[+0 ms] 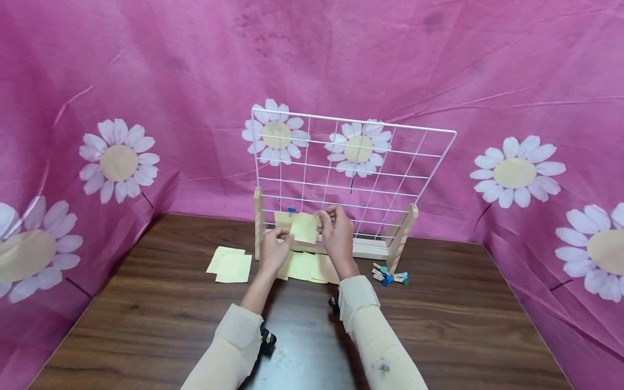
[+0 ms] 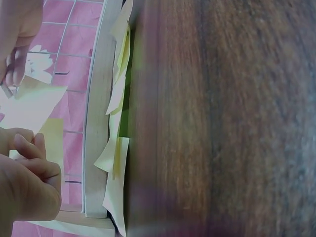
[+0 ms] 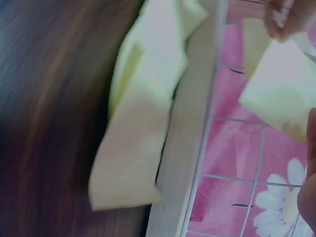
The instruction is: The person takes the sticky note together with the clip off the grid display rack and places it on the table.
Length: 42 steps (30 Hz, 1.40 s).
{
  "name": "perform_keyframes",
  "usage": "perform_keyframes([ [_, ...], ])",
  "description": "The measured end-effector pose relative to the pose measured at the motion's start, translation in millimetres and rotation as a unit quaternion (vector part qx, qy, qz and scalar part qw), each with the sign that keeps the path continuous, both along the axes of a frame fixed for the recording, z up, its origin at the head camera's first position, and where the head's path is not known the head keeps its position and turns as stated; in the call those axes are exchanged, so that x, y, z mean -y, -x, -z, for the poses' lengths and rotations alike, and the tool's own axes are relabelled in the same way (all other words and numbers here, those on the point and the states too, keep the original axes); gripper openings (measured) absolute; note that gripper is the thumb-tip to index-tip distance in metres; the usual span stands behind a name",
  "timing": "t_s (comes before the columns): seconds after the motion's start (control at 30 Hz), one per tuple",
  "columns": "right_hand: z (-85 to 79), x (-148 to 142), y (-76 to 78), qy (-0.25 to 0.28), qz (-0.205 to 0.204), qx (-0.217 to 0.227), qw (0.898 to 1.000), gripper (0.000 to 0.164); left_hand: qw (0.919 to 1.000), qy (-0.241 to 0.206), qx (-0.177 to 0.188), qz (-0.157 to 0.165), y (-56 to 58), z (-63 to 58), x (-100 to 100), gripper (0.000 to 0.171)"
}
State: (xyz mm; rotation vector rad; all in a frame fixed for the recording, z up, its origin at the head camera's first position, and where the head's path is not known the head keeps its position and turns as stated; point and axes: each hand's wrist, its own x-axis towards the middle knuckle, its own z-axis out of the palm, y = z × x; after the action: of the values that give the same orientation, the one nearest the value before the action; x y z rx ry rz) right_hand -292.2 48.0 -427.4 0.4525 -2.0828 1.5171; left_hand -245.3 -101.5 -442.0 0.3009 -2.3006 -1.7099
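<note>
A yellow sticky note (image 1: 304, 228) is held up in front of a white wire grid (image 1: 354, 120). My left hand (image 1: 274, 252) pinches its left side between thumb and fingers. At its right edge, my right hand (image 1: 338, 238) has curled fingers gripping near the upper corner; a small greyish shape by those fingertips in the left wrist view is too unclear to name. Behind and left of the held note, another yellow note (image 1: 283, 219) hangs on the grid beneath a blue clip (image 1: 292, 209). Below both hands, several overlapping notes (image 3: 133, 143) lie along the wooden base.
Wooden uprights (image 1: 403, 238) support the grid at both ends. Small clothespins with blue and green parts (image 1: 388, 277) lie piled by the right upright. Two yellow notes (image 1: 234, 269) overlap left of the stand. A pink flowered cloth (image 1: 205, 135) encloses the brown table (image 1: 146, 319).
</note>
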Motion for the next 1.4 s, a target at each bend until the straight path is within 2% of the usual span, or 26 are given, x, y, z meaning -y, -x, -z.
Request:
perform_keyframes([
  [0.13, -2.5, -1.4, -2.2, 0.082, -0.017, 0.021, 0.996, 0.013, 1.0000, 0.001, -0.001, 0.008, -0.6, -1.1, -0.4, 0.020],
  [0.33, -3.7, -3.6, -6.2, 0.102, -0.030, 0.035, 0.994, 0.018, 0.9999, -0.003, -0.016, 0.002, -3.9, -2.7, 1.1, 0.018],
  [0.63, -1.1, -14.9, -12.6, 0.060, -0.017, 0.041, 0.997, 0.017, 0.9996, -0.001, -0.019, 0.022, -9.1, -2.8, 5.7, 0.014],
  [0.8, -1.3, -27.2, -14.7, 0.036, -0.020, 0.039, 0.998, 0.017, 0.9992, -0.023, -0.011, 0.030, -13.0, -4.5, 7.6, 0.012],
  [1.1, 2.6, -58.5, -24.3, 0.033, -0.020, 0.086, 0.996, 0.017, 0.9986, -0.021, -0.007, 0.049, -16.2, -5.7, 9.4, 0.015],
  [1.33, -31.9, -60.1, -54.9, 0.012, -0.018, 0.086, 0.996, 0.016, 0.9972, -0.041, 0.010, 0.062, -20.4, -5.6, 11.4, 0.015],
  [1.4, -33.2, -61.9, -56.5, 0.010, -0.022, 0.080, 0.996, 0.018, 0.9968, -0.045, 0.010, 0.066, -21.5, -6.5, 10.7, 0.014],
])
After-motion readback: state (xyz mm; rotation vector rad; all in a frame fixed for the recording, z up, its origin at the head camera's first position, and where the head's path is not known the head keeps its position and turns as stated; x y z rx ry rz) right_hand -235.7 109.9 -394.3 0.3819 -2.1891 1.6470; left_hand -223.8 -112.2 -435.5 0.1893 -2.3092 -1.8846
